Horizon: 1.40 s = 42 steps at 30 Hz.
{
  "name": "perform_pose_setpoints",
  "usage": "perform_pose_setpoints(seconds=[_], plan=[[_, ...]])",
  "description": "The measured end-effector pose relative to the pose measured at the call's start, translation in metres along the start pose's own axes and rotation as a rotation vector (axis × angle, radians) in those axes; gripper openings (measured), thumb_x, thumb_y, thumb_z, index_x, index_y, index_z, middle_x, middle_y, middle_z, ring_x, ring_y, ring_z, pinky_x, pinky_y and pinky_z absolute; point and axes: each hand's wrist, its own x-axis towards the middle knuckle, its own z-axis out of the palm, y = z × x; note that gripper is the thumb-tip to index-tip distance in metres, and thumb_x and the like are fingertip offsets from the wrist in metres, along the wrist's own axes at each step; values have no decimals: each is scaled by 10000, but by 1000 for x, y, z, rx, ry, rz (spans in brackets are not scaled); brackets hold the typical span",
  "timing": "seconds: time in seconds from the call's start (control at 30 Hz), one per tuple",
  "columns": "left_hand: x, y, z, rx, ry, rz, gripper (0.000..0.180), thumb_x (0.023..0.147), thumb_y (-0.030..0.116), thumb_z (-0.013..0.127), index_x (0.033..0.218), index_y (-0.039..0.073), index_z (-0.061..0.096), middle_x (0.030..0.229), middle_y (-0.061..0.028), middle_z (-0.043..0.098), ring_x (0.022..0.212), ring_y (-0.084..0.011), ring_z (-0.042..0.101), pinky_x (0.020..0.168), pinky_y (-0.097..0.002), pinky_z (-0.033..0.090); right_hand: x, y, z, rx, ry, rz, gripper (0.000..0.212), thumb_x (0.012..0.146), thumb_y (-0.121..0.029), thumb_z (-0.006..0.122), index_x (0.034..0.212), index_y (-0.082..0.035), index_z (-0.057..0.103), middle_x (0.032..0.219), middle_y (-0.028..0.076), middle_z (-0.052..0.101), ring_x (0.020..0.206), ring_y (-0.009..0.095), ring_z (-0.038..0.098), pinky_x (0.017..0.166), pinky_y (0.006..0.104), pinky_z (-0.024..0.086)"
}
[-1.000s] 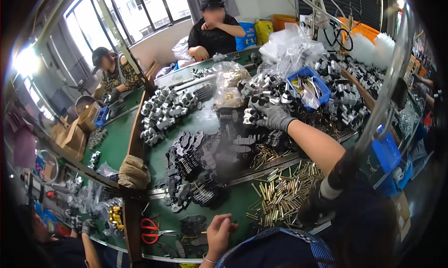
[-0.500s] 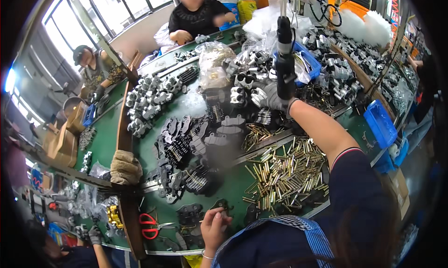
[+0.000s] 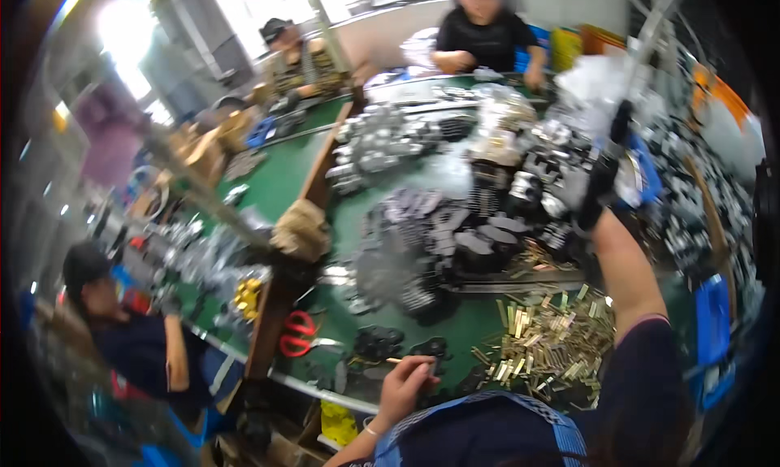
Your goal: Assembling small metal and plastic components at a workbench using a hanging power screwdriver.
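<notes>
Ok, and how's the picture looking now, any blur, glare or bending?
In the head view, blur softens the heap of slim brass-coloured metal pins and the red-handled metal scissors; at the head view's upper left, a bright white light is blown out; toward the head view's rim, straight edges bend and corners go black.
</notes>
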Motion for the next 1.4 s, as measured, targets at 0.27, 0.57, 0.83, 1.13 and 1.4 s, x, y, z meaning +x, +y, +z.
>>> perform_pose_setpoints(seconds=[0.27, 0.57, 0.83, 1.13, 1.4], plan=[[-9, 1, -18, -105, -51, 25, 226, 905, 188, 522, 1077, 50, 573, 870, -13, 589, 773, -81, 593, 681, -206, 468, 2, -33, -16, -25, -87, 300, 575, 712, -492, 642, 1104, -75, 582, 1067, 190, 602, 1004, 330, 568, 865, 383, 437], [-13, -7, -30, -92, -50, -16, 254, 904, 224, 527, 1099, 67, 572, 871, -9, 591, 763, -82, 592, 674, -206, 463, 37, 43, 55, 498, 67, 286, 542, 600, -158, 717, 1088, 0, 543, 937, 102, 584, 775, 203, 551, 692, 317, 454], [29, 15, -23, 4, -54, 228, 239, 887, 220, 553, 1067, 63, 570, 896, -21, 588, 754, -98, 571, 677, -215, 458, 2, -4, 2, 1067, 102, 194, 324, 693, -72, 640, 999, -17, 549, 886, 79, 569, 686, 157, 546, 610, 263, 462], [126, 88, 76, 575, -150, 691, 738, 729, 340, 715, 1332, 131, 344, 1036, -179, 400, 998, -278, 489, 850, -343, 445, -78, -130, -42, 1016, -760, 22, 383, 606, -152, 734, 917, -44, 540, 828, 27, 554, 772, 138, 538, 686, 262, 459], [106, 65, 71, 601, -282, 531, 906, 679, 401, 719, 1395, 124, 238, 1116, -236, 395, 1081, -321, 431, 887, -361, 421, -139, -171, -32, 1053, -972, 112, 454, 705, -129, 739, 1112, -44, 557, 1002, 44, 611, 930, 123, 562, 788, 272, 458]])
